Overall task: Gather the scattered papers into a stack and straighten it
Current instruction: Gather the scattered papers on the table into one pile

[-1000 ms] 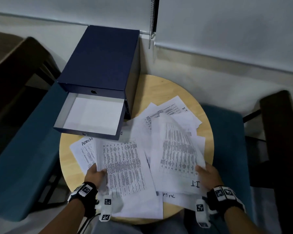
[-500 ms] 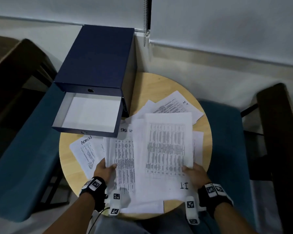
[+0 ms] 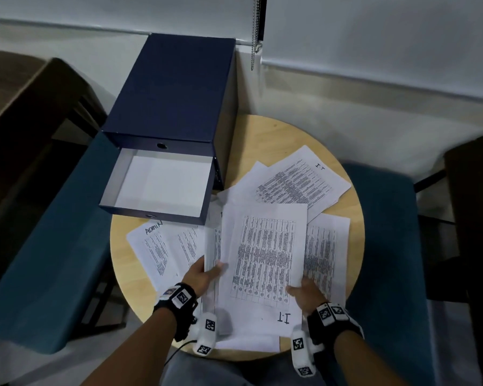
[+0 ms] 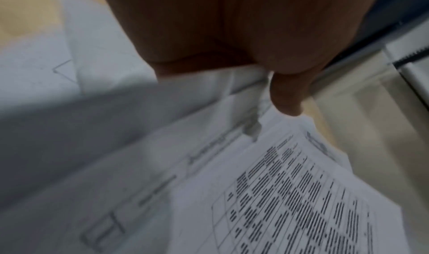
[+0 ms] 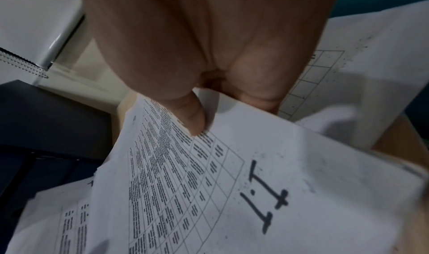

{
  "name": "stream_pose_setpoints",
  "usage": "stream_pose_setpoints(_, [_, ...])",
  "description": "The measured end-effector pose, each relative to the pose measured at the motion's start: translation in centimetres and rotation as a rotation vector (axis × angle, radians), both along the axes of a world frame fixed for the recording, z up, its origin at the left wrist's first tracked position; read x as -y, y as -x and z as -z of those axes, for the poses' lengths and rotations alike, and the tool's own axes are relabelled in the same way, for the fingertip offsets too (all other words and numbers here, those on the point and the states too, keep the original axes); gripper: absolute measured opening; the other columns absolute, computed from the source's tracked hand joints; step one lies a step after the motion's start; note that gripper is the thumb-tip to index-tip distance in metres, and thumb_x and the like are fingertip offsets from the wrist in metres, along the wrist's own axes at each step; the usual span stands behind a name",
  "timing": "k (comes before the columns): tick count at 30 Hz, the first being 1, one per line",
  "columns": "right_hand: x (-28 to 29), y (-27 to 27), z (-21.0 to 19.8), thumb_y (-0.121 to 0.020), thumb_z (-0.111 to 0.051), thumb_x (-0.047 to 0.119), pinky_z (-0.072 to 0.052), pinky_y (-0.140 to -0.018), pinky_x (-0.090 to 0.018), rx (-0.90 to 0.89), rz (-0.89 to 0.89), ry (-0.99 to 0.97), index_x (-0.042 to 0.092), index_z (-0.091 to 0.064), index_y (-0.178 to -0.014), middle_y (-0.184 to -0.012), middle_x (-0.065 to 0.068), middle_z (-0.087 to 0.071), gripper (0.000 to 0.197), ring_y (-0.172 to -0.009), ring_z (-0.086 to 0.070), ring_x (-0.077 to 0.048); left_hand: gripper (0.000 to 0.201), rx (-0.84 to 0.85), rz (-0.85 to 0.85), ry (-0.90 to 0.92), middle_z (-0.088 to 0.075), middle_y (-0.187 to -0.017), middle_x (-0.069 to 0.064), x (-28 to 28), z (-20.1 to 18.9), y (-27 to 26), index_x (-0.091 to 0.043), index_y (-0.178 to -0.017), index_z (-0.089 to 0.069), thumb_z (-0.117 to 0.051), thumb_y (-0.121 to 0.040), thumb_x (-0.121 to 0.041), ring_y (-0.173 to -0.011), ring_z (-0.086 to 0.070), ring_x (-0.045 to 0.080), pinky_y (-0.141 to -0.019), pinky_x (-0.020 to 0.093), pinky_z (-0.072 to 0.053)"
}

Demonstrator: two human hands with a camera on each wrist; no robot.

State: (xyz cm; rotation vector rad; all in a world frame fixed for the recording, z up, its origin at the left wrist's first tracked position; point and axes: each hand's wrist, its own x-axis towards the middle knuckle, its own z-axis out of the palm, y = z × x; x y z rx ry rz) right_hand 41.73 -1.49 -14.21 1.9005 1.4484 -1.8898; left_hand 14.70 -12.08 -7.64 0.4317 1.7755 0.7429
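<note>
White printed paper sheets (image 3: 265, 254) are pinched at their near edges by both hands, left hand (image 3: 200, 275) and right hand (image 3: 304, 295), thumbs on top. More sheets (image 3: 299, 182) are fanned beside them on the round pale wooden desk (image 3: 262, 140).

Surroundings of the work surface, seen from above.
A round wooden table (image 3: 262, 140) was placed against a pale wall (image 3: 374, 107). A dark blue file box (image 3: 176, 90) was set on its far left part, with the lower drawer (image 3: 162, 185) pulled out and a white lining shown inside. A bead chain (image 3: 253, 32) was hung beside a white blind (image 3: 374, 29). Teal seats (image 3: 48, 246) were positioned to either side, with dark wooden furniture (image 3: 23, 107) behind.
</note>
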Motion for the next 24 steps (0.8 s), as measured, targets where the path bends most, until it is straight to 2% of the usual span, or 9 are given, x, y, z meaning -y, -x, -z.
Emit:
stream_pose_setpoints(2, [0.0,0.4,-0.6,-0.085,-0.067,0.016,-0.050,-0.098,-0.043,0.005,-0.035,-0.001,0.011,-0.063,-0.117,-0.109,-0.007,-0.069,0.033,-0.103,-0.065,-0.027,0.097,-0.083,0.110,0.059,-0.058,-0.135,0.004,-0.1,-0.1,-0.4,-0.018,-0.137,-0.046,-0.069,-0.061,-0.075,-0.125,-0.055,0.031,-0.108,0.046,-0.041])
stream_pose_setpoints(4, [0.0,0.8,-1.4,-0.085,-0.069,0.018,-0.050,-0.099,-0.044,-0.043,-0.127,0.013,0.017,-0.066,-0.110,-0.107,-0.004,-0.070,0.025,-0.102,-0.066,-0.025,0.106,-0.079,0.124,0.065,-0.059,-0.136,0.004,-0.1,0.4,-0.6,-0.020,-0.140,-0.043,-0.075,-0.055,-0.074,-0.124,-0.056,0.028,-0.107,0.047,-0.043])
stream_pose_setpoints(8, [0.3,1.4,-2.2,-0.083,-0.070,0.026,-0.051,-0.099,-0.043,-0.066,-0.269,-0.026,0.021,-0.069,-0.113,-0.114,0.001,-0.071,0.030,-0.105,-0.066,-0.020,0.058,-0.191,0.179,0.056,-0.064,-0.116,-0.005,-0.7,0.3,-1.3,-0.016,-0.128,-0.050,-0.078,-0.079,-0.030,-0.103,-0.060,0.018,-0.099,0.036,-0.048])
stream_pose_setpoints(11, [0.2,1.5,-3.2,-0.084,-0.072,0.026,-0.050,-0.097,-0.037,-0.014,-0.196,-0.090,0.014,-0.063,-0.121,-0.117,0.000,-0.067,0.040,-0.108,-0.064,-0.021,0.035,-0.177,0.154,0.006,-0.066,-0.079,0.001,-0.8,-0.3,-1.4,-0.011,-0.118,-0.053,-0.069,-0.086,-0.012,-0.066,-0.063,0.015,-0.060,0.028,-0.055])
stream_pose_setpoints(14, [0.0,1.2,-3.5,-0.076,-0.080,0.027,-0.048,-0.093,-0.034,-0.063,-0.026,-0.094,0.019,-0.050,-0.127,-0.122,0.004,-0.060,0.060,-0.111,-0.059,-0.020,0.023,-0.099,0.117,-0.080,-0.054,-0.063,0.004,-0.4,-1.2,-0.8,-0.011,-0.104,-0.052,-0.068,-0.087,-0.009,-0.050,-0.051,0.013,-0.045,0.025,-0.046])
stream_pose_setpoints(17, [-0.7,0.9,-3.4,-0.045,-0.095,0.037,-0.045,-0.102,-0.046,-0.183,0.203,-0.013,0.017,-0.048,-0.132,-0.129,0.000,-0.060,0.101,-0.120,-0.057,-0.027,0.026,-0.019,0.136,-0.145,-0.050,-0.064,0.004,-0.8,-2.3,-0.3,-0.011,-0.095,-0.054,-0.072,-0.080,-0.021,-0.053,-0.048,0.015,-0.047,0.027,-0.044])
stream_pose_setpoints(19, [-1.3,-0.2,-1.1,-0.044,-0.095,0.031,-0.030,-0.115,-0.054,-0.281,0.367,0.017,0.015,-0.035,-0.146,-0.146,0.003,-0.042,0.120,-0.138,-0.039,-0.026,0.023,-0.022,0.134,-0.100,-0.056,-0.071,0.004,-1.7,-2.6,-0.2,-0.014,-0.099,-0.056,-0.071,-0.083,-0.020,-0.060,-0.051,0.017,-0.049,0.025,-0.046])
stream_pose_setpoints(22, [-2.0,-0.9,-3.4,-0.047,-0.094,0.015,-0.031,-0.112,-0.060,-0.421,0.499,0.115,0.009,-0.044,-0.141,-0.148,-0.012,-0.046,0.107,-0.134,-0.046,-0.034,0.025,0.153,0.057,-0.058,-0.060,-0.089,0.013,-3.2,-2.6,-0.5,-0.013,-0.101,-0.055,-0.070,-0.083,-0.003,-0.080,-0.059,0.026,-0.074,0.031,-0.054])
stream_pose_setpoints(24, [-2.1,-1.2,-5.3,-0.062,-0.081,-0.004,-0.039,-0.104,-0.063,-0.472,0.482,0.127,0.001,-0.059,-0.123,-0.126,-0.024,-0.063,0.066,-0.117,-0.060,-0.041,0.031,0.291,0.002,-0.073,-0.058,-0.095,0.018,-4.0,-2.3,-1.2,-0.007,-0.105,-0.054,-0.068,-0.079,0.005,-0.090,-0.057,0.033,-0.089,0.039,-0.049])
